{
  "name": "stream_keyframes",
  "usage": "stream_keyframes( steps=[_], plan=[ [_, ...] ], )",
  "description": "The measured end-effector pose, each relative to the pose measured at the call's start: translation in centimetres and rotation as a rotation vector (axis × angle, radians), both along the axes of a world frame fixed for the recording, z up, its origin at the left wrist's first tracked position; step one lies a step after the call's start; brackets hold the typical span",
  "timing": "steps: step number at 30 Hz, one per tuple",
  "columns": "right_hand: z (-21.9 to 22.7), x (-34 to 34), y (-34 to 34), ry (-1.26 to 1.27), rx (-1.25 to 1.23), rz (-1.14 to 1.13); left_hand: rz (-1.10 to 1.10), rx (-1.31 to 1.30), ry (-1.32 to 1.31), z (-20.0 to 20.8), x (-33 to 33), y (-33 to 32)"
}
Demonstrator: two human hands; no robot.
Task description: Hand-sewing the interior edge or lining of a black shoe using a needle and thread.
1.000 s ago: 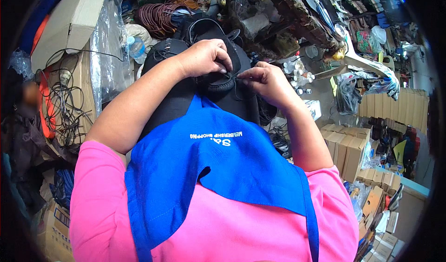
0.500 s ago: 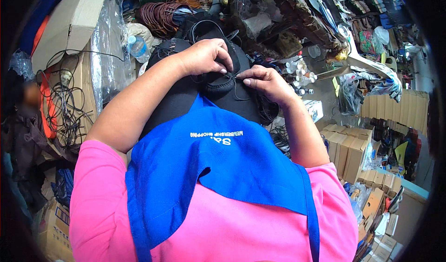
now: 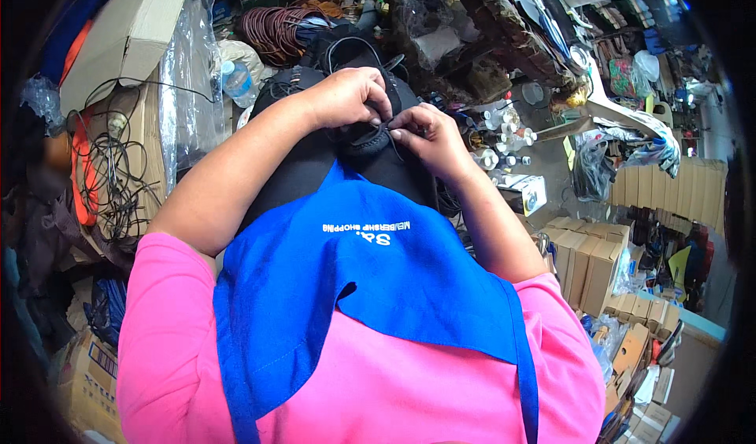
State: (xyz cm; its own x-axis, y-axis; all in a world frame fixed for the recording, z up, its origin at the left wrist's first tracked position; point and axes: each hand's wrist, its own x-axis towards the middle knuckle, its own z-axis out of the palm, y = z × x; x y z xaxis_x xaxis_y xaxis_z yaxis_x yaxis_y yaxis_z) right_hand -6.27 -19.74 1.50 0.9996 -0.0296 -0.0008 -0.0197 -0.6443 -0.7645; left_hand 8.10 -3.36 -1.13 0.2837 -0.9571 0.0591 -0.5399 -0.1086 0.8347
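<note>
A black shoe, its toe rimmed with puckered stitching, lies across my black-clad lap. My left hand comes over it from the left, fingers bent and tips pinched at the upper's edge. From the right, my right hand meets it, thumb and forefinger pressed together on a thin black thread at the same seam. The two sets of fingertips nearly touch. Whether a needle is between them is too small to tell. Beyond my hands, a loop of black cord arches up.
Left stand a cardboard box, a tangle of black cord and a water bottle. A coil of brown cord lies ahead. Small white bottles crowd the right, with stacked boxes nearer me.
My right hand has moved left and slightly up, closing the gap to my left hand. The left hand has hardly moved on the shoe.
</note>
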Motion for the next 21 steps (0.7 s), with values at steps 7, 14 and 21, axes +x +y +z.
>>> stream_keyframes(
  steps=[7, 14, 21],
  plan=[
    [0.7, -2.0, 0.1, -0.094, -0.181, -0.005, 0.208, 0.174, -0.323, 2.8, -2.3, 8.2],
    [-0.4, -4.0, 1.4, -0.2, -0.453, 0.066, 0.629, 0.066, -0.422, 2.2, -0.1, 12.6],
    [-0.4, -4.2, 1.7, -0.21, -0.526, 0.081, 0.52, -0.091, -0.155, 2.7, -6.9, 7.7]
  ],
)
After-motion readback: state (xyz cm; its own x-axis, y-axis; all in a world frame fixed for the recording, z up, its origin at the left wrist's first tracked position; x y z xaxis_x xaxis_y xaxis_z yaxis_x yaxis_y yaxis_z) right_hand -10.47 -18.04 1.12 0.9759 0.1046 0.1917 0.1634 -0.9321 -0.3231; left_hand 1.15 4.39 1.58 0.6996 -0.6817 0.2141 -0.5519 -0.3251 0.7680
